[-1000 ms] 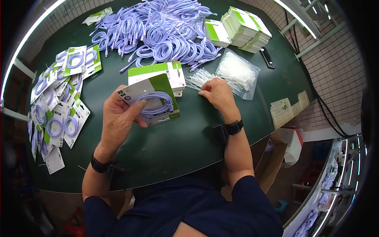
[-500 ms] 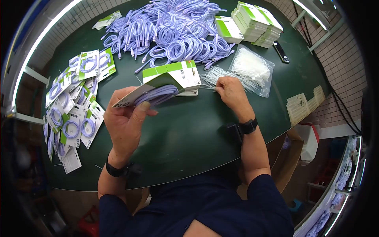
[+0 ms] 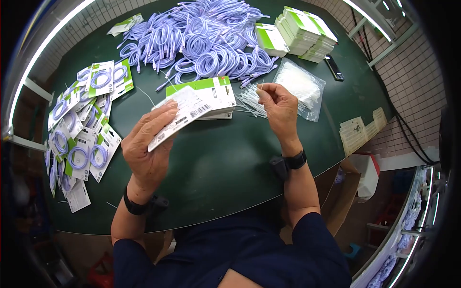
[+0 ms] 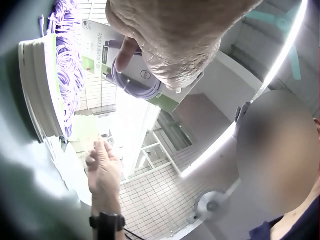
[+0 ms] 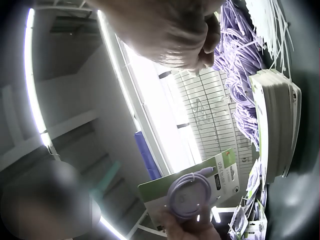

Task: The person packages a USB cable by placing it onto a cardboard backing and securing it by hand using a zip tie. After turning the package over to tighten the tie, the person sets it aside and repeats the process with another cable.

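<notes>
My left hand (image 3: 151, 139) holds a packaging card (image 3: 185, 115) by its edge, its barcode back turned up in the head view. On its front, a coiled purple USB cable (image 5: 189, 195) faces the right wrist view. Thin white strands stick out past the card's far side. My right hand (image 3: 279, 103) is raised over loose white cable ties (image 3: 252, 101), thumb and fingertips pinching what looks like one thin tie, mostly hidden by the fingers. Behind the held card sits a stack of blank cards (image 3: 218, 93).
A large heap of coiled purple cables (image 3: 197, 43) covers the back of the table. Packed cards (image 3: 81, 139) pile up at the left. A bag of cable ties (image 3: 300, 89), stacked cards (image 3: 305, 33), a black phone-like object (image 3: 334, 67) and worn paper (image 3: 360, 129) lie right.
My left hand has turned the card over from its cable front to its barcode back. My right hand has risen slightly from the loose ties, fingertips now pointing up.
</notes>
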Demonstrator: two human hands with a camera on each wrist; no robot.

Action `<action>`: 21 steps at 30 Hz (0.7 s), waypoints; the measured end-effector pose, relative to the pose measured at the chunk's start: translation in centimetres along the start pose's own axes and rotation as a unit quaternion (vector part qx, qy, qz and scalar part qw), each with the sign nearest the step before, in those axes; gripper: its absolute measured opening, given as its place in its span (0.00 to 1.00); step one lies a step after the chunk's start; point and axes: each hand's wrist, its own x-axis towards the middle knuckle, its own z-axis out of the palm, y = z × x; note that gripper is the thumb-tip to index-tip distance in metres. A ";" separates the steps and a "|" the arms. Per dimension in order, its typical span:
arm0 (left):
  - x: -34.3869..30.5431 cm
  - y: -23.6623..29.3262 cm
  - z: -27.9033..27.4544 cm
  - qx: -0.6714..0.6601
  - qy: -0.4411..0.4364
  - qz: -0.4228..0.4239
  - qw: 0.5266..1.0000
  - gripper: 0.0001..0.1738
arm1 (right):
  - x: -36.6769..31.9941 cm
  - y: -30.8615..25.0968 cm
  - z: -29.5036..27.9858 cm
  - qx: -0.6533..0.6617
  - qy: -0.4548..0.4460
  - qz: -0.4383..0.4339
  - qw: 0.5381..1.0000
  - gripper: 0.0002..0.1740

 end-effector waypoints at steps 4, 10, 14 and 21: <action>0.1 -0.4 0.5 0.115 -0.026 0.095 0.988 0.16 | -0.4 -1.1 -0.4 0.187 -0.049 0.089 0.977 0.06; -0.1 -1.4 1.4 0.200 -0.069 0.138 0.968 0.17 | -1.3 -1.0 0.8 0.401 -0.140 0.202 0.883 0.08; -0.5 -2.7 1.9 0.217 -0.088 0.146 0.961 0.17 | -1.9 -1.2 1.5 0.385 -0.174 0.208 0.882 0.07; -0.8 -3.6 2.3 0.213 -0.105 0.146 0.961 0.15 | -2.3 -0.9 1.7 0.358 -0.182 0.213 0.891 0.06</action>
